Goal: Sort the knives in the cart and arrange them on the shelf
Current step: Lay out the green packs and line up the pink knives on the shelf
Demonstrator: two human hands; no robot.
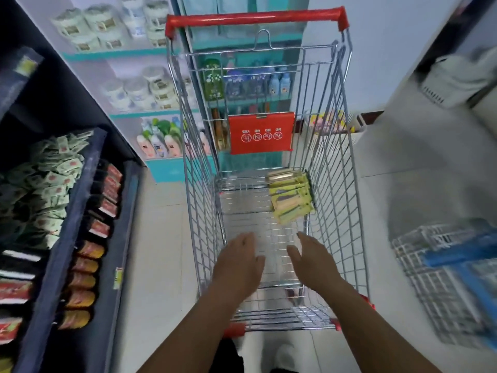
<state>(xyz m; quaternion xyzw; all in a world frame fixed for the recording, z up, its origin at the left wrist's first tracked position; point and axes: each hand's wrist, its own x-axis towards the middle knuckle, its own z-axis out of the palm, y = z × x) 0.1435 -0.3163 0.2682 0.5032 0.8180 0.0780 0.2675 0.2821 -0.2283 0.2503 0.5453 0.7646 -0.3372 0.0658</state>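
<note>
1. reaching into the cart [330, 146], i had both my hands out over its wire floor.
2. my left hand [239, 262] was flat and wide, fingers straight, holding nothing.
3. my right hand [313, 261] was wide too, thumb out, holding nothing.
4. the knives [291, 196] were in yellow packs, piled up at the far end of the cart, on the right side. they lay well ahead of my fingers, not touching them.
5. i think this was the very start of the job: going for the packs. none looked picked up yet.
6. next i would need to stretch further in, down to the pile, and pinch one pack or a few. the pile was messy and the packs lay over each other, so i should take the top one first.
7. a dark shelf [88, 200] with small packets stood on my left. i could not tell which shelf the knives belonged on.
</note>
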